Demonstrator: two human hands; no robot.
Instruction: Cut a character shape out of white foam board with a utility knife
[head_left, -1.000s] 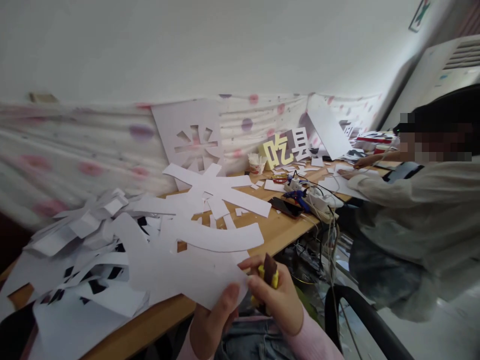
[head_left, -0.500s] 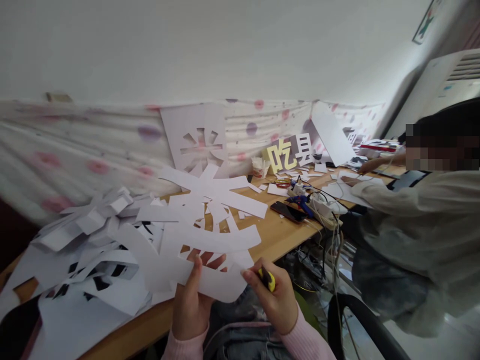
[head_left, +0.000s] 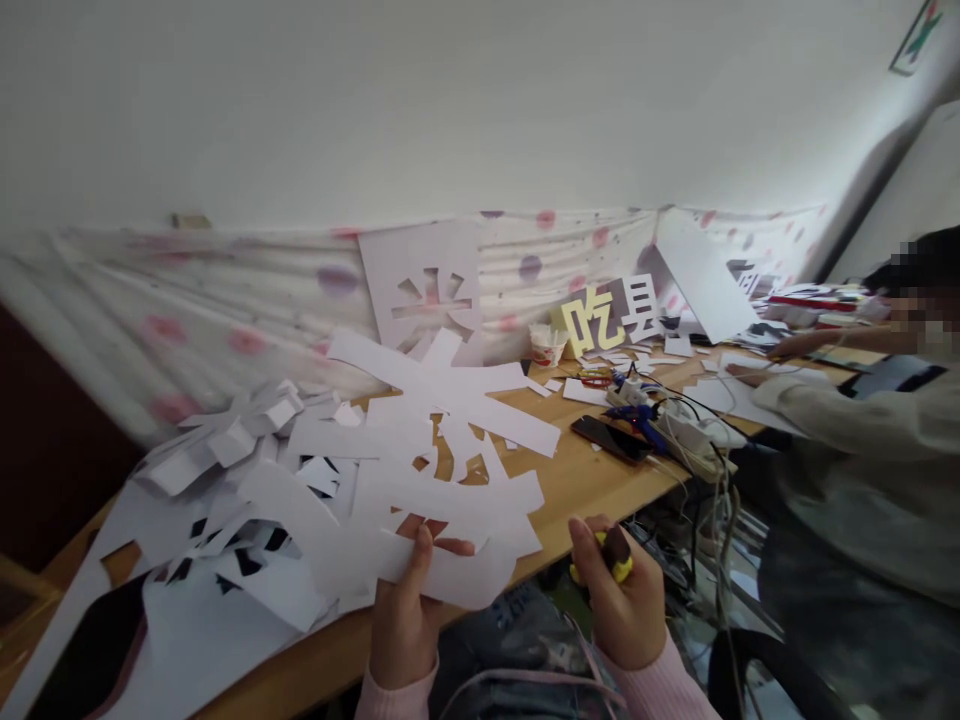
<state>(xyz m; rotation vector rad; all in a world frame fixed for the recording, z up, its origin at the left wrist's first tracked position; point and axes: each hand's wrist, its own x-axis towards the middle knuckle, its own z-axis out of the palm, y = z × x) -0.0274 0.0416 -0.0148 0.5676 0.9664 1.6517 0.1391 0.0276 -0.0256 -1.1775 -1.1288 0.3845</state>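
My left hand (head_left: 409, 610) grips the lower edge of a large white cut-out character (head_left: 450, 495), thumb on top and fingers underneath, showing through a slot. The cut-out has several arms and openings and reaches over the table. Apart from it on the right, my right hand (head_left: 622, 595) is closed around a yellow and black tool (head_left: 616, 555) that looks like a utility knife; its blade is not visible. Left of the cut-out lies a pile of white cut pieces and folded strips (head_left: 225, 440).
A white board with a cut-out shape (head_left: 420, 270) leans on the draped wall. Along the wooden table (head_left: 555, 500) are a paper cup (head_left: 547, 345), yellow and white characters (head_left: 596, 320), a phone (head_left: 609, 438), a blue glue gun (head_left: 637, 420) and corded power strips (head_left: 694, 450). A co-worker (head_left: 862, 440) works at right.
My right hand has moved right, away from the cut-out's edge, still holding the yellow and black tool. My left hand keeps its grip. The view has turned slightly left.
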